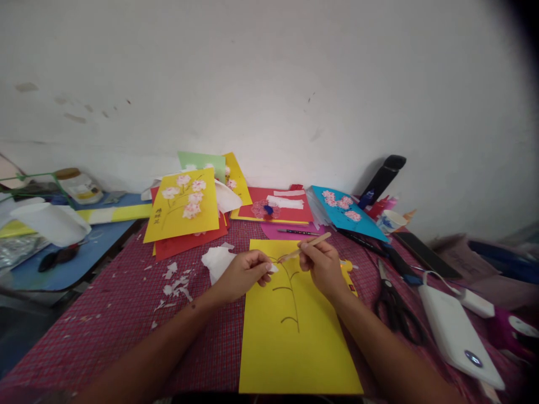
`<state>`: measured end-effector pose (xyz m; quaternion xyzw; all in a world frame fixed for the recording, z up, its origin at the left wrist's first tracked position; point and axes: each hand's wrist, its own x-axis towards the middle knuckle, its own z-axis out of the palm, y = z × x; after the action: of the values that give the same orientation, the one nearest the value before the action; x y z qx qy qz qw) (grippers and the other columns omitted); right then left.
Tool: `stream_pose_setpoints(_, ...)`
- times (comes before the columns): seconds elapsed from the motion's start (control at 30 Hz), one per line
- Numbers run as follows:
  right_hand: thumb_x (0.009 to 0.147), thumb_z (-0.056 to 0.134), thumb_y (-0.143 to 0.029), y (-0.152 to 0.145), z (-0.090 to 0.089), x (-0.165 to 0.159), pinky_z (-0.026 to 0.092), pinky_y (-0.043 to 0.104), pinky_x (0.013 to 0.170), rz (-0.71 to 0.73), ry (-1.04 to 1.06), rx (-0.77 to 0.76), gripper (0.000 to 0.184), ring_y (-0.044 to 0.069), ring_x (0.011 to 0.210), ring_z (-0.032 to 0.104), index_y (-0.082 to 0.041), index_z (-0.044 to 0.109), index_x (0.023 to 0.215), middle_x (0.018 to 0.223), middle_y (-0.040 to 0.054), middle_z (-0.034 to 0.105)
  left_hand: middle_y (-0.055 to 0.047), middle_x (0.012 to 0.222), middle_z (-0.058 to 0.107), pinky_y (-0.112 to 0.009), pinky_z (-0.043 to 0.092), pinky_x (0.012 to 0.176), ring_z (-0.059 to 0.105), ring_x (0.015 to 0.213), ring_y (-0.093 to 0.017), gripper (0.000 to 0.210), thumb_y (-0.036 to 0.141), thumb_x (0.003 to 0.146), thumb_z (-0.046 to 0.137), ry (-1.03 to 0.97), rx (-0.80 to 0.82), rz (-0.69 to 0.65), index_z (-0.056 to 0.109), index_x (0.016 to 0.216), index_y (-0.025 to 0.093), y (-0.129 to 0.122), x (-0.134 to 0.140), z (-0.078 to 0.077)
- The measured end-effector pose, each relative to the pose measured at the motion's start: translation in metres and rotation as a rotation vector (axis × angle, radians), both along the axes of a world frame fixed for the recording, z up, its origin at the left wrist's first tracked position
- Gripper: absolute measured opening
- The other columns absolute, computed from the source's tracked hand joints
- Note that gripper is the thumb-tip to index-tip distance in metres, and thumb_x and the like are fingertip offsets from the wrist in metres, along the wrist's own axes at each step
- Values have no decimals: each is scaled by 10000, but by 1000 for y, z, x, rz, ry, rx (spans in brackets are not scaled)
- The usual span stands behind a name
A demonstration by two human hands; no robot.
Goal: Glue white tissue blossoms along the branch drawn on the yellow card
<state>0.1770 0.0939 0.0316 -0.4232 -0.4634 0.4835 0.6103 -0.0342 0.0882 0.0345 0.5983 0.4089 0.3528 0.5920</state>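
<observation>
A yellow sheet of paper (269, 359) lies flat in front of me, with a thin dark stem and short curved branches drawn on it. Above its upper left part my left hand (246, 270) is closed in a pinch on a small piece of white tissue paper (274, 268). My right hand (323, 268) grips a light wooden stick (292, 255), whose lower tip points at the top of the drawn stem. Crumpled white tissue (215, 261) lies just behind my left hand. Torn white scraps (177, 286) are scattered on the cloth to the left.
Finished flower cards (183, 205) are stacked at the back left, and a blue card (353, 216) leans at the back right. Black scissors (396, 311), a white power bank (457, 331) and a paper cup (391, 221) stand or lie to the right. A wall closes off the back.
</observation>
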Motion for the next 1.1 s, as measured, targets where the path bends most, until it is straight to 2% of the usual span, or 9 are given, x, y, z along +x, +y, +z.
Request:
stream_pose_setpoints(0.23, 779, 698, -315, 15, 1, 14, 323, 237, 397, -177, 81, 49, 171, 97, 409, 442, -171, 625, 726, 528, -25, 548, -3, 714, 626, -214, 430, 556, 554, 586, -108, 201, 349, 848, 586, 132, 158, 39, 635, 875, 155, 2, -6, 0)
stream_pose_setpoints(0.4, 766, 695, -314, 19, -1, 16, 327, 228, 383, -194, 94, 40, 159, 92, 404, 443, -173, 629, 730, 528, -31, 548, -15, 770, 661, -222, 402, 601, 568, 687, -136, 189, 303, 859, 543, 323, 316, -88, 676, 836, 170, -1, -8, 3)
stream_pose_setpoints(0.5, 765, 699, -304, 18, -2, 15, 335, 224, 385, -174, 101, 44, 149, 89, 410, 450, -167, 644, 749, 530, -31, 551, -19, 766, 667, -225, 390, 587, 576, 680, -144, 199, 290, 863, 521, 380, 329, -165, 679, 838, 171, -2, -8, 2)
stream_pose_setpoints(0.67, 769, 706, -304, 17, -4, 13, 336, 220, 383, -153, 78, 35, 149, 89, 410, 454, -164, 655, 772, 534, -30, 558, -20, 759, 666, -222, 378, 573, 576, 666, -142, 194, 279, 861, 516, 420, 336, -206, 673, 834, 169, -3, -9, 0)
stream_pose_setpoints(0.83, 786, 703, -300, 16, -4, 11, 331, 220, 391, -132, 59, 45, 148, 88, 411, 456, -166, 649, 760, 537, -29, 562, -12, 741, 653, -219, 374, 569, 560, 651, -134, 194, 287, 865, 523, 418, 356, -203, 672, 831, 168, -2, -8, 0)
stream_pose_setpoints(1.0, 792, 703, -301, 15, -5, 11, 334, 216, 391, -128, 60, 52, 150, 87, 410, 457, -163, 653, 758, 537, -29, 557, -19, 788, 671, -222, 390, 599, 572, 694, -139, 210, 300, 876, 513, 411, 367, -126, 673, 863, 164, 1, -11, 0)
stream_pose_setpoints(1.1, 788, 703, -299, 16, -7, 12, 332, 212, 384, -134, 57, 56, 146, 86, 406, 457, -163, 659, 764, 540, -27, 562, -15, 773, 673, -219, 390, 590, 573, 677, -133, 216, 304, 876, 515, 446, 367, -176, 673, 858, 159, 0, -10, 1)
